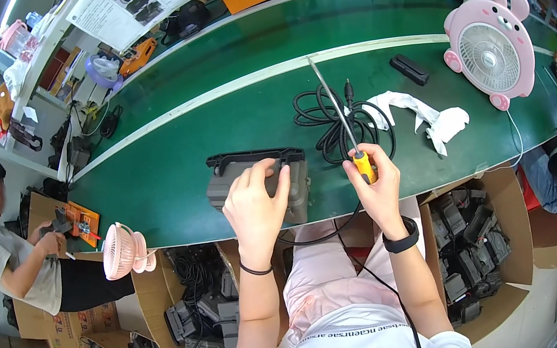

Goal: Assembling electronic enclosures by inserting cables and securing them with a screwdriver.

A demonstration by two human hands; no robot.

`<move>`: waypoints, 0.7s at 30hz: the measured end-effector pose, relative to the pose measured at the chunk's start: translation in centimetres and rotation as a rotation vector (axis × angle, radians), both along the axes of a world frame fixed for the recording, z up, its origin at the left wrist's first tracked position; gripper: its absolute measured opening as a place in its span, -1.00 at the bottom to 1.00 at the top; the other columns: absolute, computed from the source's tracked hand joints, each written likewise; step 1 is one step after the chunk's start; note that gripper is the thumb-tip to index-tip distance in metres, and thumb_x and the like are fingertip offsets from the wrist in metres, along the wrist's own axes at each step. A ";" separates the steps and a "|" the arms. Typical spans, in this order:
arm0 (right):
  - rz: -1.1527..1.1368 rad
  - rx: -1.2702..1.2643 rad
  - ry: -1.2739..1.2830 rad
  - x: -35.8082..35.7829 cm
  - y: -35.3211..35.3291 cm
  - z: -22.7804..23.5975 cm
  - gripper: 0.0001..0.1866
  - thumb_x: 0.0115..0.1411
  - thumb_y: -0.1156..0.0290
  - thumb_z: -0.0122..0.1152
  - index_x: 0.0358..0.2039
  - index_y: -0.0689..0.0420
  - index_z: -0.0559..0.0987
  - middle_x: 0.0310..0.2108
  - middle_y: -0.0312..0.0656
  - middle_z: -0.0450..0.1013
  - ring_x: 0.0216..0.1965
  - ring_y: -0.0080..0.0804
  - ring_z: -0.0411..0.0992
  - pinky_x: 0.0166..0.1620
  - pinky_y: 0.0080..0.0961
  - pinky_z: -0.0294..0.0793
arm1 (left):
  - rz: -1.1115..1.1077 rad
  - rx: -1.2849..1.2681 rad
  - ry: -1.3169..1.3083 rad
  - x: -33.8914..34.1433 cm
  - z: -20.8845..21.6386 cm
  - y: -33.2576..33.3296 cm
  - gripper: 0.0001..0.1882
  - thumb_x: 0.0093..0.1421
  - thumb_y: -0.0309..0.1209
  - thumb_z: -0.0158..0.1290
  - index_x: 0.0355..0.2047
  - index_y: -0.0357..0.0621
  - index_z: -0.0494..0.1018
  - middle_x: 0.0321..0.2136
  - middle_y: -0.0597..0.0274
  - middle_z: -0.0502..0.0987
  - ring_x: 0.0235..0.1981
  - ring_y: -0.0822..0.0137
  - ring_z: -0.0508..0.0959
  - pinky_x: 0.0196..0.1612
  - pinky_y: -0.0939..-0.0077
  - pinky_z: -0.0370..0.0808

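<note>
A dark grey plastic box (222, 175) with a black bar along its far edge lies on the green bench near my side. My left hand (258, 205) lies over this box with its fingers curled onto it, thumb and forefinger at the top. In my right hand (378, 185) is a screwdriver (364, 162) with a yellow and black handle, its long metal shaft pointing up and away. Beyond that hand a coiled black cable (320, 115) is lying on the bench, partly behind the shaft. One cable strand hangs over the bench edge between my arms.
Crumpled white tissue (446, 123) and a black case (409, 70) lie right of the cable. A pink fan (490, 55) stands at the right, a smaller one (118, 252) at the left edge. Boxes of grey units (469, 240) flank my legs. A co-worker (14, 240) works at left.
</note>
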State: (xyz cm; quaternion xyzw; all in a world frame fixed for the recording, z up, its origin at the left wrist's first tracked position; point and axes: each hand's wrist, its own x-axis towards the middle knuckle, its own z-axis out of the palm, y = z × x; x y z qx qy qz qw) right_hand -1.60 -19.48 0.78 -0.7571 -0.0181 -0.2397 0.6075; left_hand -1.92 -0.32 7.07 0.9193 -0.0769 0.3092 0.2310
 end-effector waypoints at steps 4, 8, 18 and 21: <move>0.012 -0.008 -0.006 0.1 -0.1 -0.4 -0.77 0.09 0.55 0.35 -0.22 0.20 0.54 -0.34 -0.18 0.55 -0.34 -0.40 0.54 -0.23 -0.53 0.49 | 0.173 0.115 0.130 -0.1 1.2 -1.0 -0.69 0.00 -0.16 0.33 -0.43 -0.16 0.61 -0.47 0.17 0.62 -0.46 0.18 0.64 -0.38 0.36 0.54; -0.003 -0.006 -0.029 0.2 -0.2 -0.3 -0.78 0.09 0.55 0.35 -0.23 0.21 0.55 -0.34 -0.17 0.56 -0.33 -0.38 0.54 -0.22 -0.52 0.50 | 0.205 0.163 0.258 -0.1 1.4 -1.6 -0.75 0.05 -0.21 0.26 -0.48 -0.14 0.57 -0.48 0.17 0.58 -0.42 0.09 0.61 -0.34 0.23 0.54; -0.030 0.034 0.026 1.1 -1.0 -1.2 -0.78 0.10 0.55 0.33 -0.22 0.20 0.56 -0.32 -0.19 0.56 -0.30 -0.42 0.54 -0.21 -0.53 0.50 | 0.024 0.070 0.111 -2.0 -0.2 -0.6 -0.82 0.04 -0.46 0.16 -0.34 -0.30 0.56 -0.37 0.00 0.58 -0.35 0.01 0.58 -0.25 0.24 0.53; -0.062 0.016 0.008 2.1 -1.1 -1.0 -0.78 0.11 0.52 0.32 -0.22 0.18 0.54 -0.28 -0.19 0.54 -0.26 -0.36 0.54 -0.17 -0.50 0.49 | -0.038 -0.016 0.133 -2.4 -0.9 0.5 -0.79 0.04 -0.56 0.10 -0.26 -0.29 0.55 -0.30 0.01 0.57 -0.27 -0.02 0.56 -0.16 0.21 0.52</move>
